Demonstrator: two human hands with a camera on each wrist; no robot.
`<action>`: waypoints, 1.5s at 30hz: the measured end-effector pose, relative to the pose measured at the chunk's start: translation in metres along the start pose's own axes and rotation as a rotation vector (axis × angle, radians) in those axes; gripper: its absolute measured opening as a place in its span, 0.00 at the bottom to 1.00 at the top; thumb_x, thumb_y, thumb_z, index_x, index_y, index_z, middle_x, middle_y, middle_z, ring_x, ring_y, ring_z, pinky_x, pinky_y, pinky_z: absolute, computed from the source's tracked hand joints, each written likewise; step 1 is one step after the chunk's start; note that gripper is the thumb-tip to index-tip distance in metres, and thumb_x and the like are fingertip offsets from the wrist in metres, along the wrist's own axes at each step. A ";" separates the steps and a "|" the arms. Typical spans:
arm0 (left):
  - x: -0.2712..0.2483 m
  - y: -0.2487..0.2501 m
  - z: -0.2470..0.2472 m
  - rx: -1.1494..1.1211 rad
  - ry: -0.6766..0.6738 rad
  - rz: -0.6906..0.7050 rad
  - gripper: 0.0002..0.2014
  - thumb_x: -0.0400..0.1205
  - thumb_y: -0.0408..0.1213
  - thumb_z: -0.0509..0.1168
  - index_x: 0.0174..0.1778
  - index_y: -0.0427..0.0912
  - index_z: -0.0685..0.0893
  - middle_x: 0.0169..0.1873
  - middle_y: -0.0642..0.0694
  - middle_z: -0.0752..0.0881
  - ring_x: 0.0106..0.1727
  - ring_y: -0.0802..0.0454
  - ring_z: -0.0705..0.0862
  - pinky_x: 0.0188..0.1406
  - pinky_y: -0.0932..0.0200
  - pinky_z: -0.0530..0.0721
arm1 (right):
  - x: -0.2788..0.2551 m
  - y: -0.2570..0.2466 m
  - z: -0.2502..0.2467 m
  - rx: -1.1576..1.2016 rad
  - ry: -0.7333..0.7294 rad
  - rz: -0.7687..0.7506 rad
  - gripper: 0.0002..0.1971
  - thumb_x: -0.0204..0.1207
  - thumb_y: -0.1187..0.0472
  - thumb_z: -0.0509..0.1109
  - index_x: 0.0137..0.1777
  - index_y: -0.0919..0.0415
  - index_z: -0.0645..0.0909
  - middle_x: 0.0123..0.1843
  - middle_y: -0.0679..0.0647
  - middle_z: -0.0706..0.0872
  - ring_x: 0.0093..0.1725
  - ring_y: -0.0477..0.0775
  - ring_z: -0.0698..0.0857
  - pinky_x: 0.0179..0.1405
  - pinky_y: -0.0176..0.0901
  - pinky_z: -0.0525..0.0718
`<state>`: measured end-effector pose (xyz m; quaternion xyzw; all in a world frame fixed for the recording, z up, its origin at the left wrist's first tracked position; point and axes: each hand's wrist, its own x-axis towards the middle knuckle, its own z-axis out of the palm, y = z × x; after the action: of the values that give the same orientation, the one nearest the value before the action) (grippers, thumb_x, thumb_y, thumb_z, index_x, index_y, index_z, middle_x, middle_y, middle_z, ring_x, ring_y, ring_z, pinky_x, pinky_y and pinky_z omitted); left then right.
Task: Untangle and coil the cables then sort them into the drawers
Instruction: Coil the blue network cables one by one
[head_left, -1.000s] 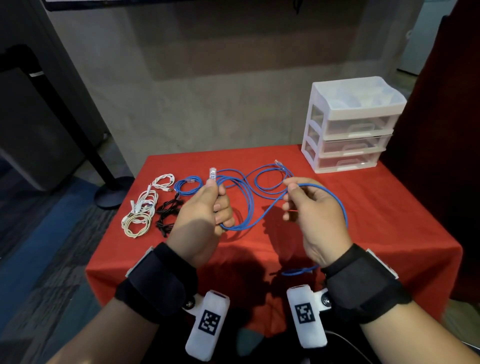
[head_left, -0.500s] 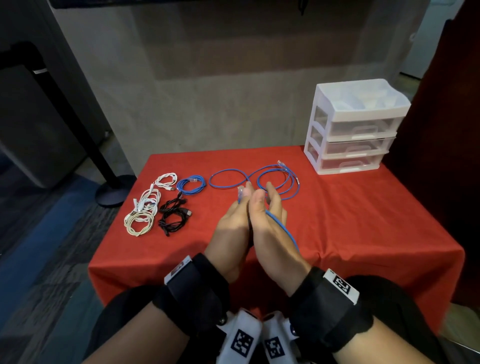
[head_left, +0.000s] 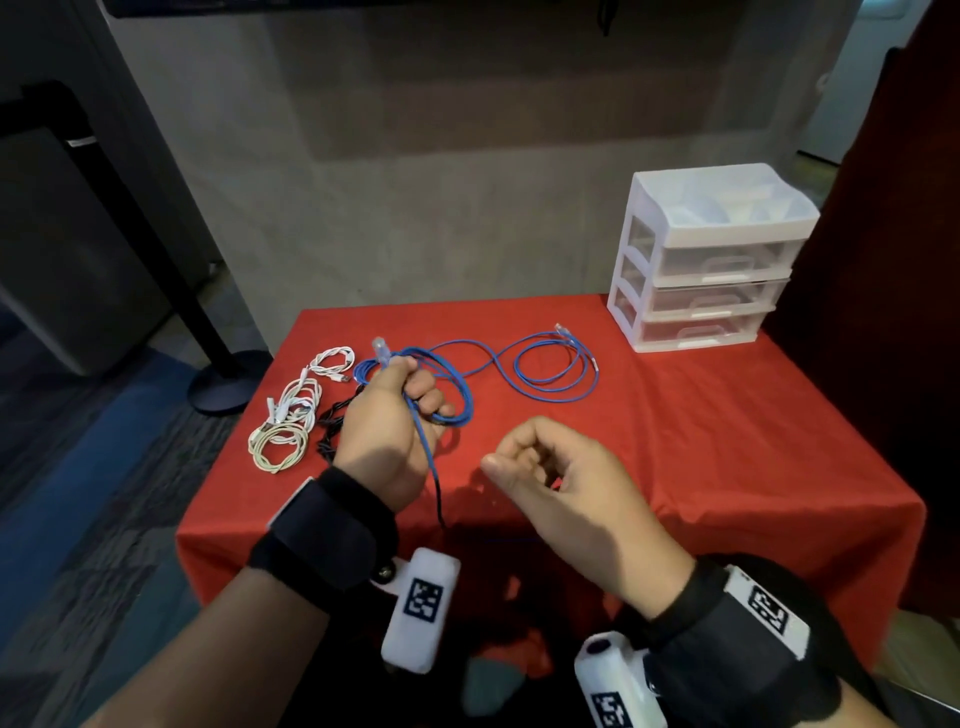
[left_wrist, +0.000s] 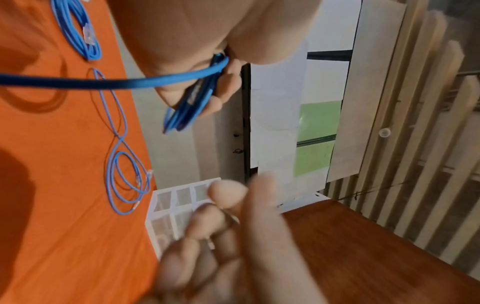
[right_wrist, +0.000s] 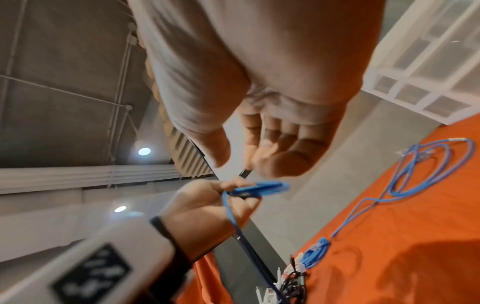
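My left hand (head_left: 400, 410) grips a long blue network cable (head_left: 462, 400) above the red table (head_left: 727, 441). Its clear plug (head_left: 381, 351) sticks up past the thumb, and a few loops hang round the fingers. In the left wrist view the loops (left_wrist: 192, 98) are pinched in the fingers. The rest of the cable lies in loose loops (head_left: 556, 369) on the cloth, and one strand drops from the fist toward the table's front edge. My right hand (head_left: 524, 462) hovers to the right of the left, fingers loosely curled and holding nothing (right_wrist: 262, 148).
White cables (head_left: 285, 421) and a black cable (head_left: 327, 426) lie at the table's left, partly behind my left hand. A small coiled blue cable (head_left: 362, 371) lies beside them. A white three-drawer unit (head_left: 711, 260) stands at the back right, drawers closed.
Half a second ago both hands were pressed together over the cable. The left has since swung left with the plug and loops, and the right has let go and moved off to the right.
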<state>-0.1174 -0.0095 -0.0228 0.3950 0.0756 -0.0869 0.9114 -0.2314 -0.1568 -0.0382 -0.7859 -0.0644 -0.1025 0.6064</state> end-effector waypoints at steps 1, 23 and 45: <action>-0.007 0.003 0.002 -0.030 -0.071 -0.015 0.16 0.92 0.42 0.50 0.39 0.47 0.71 0.21 0.55 0.65 0.18 0.59 0.62 0.25 0.63 0.65 | 0.001 0.003 0.002 -0.017 0.042 -0.019 0.12 0.76 0.47 0.76 0.46 0.55 0.83 0.34 0.57 0.81 0.33 0.46 0.76 0.35 0.43 0.77; -0.024 0.008 0.021 0.011 -0.134 0.101 0.18 0.94 0.45 0.48 0.39 0.46 0.72 0.20 0.56 0.63 0.17 0.60 0.61 0.23 0.64 0.76 | 0.006 0.032 -0.010 0.158 0.378 0.023 0.21 0.78 0.41 0.70 0.37 0.57 0.73 0.29 0.56 0.69 0.30 0.55 0.69 0.30 0.60 0.72; -0.037 -0.006 0.015 0.047 -0.218 -0.049 0.16 0.93 0.45 0.51 0.41 0.44 0.74 0.24 0.54 0.61 0.18 0.60 0.59 0.25 0.64 0.72 | 0.043 0.044 -0.045 0.543 0.281 0.253 0.13 0.91 0.67 0.58 0.70 0.60 0.79 0.30 0.54 0.80 0.20 0.48 0.75 0.25 0.41 0.75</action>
<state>-0.1540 -0.0209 -0.0087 0.4025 -0.0165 -0.1534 0.9023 -0.1838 -0.2123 -0.0583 -0.5755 0.0931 -0.1130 0.8046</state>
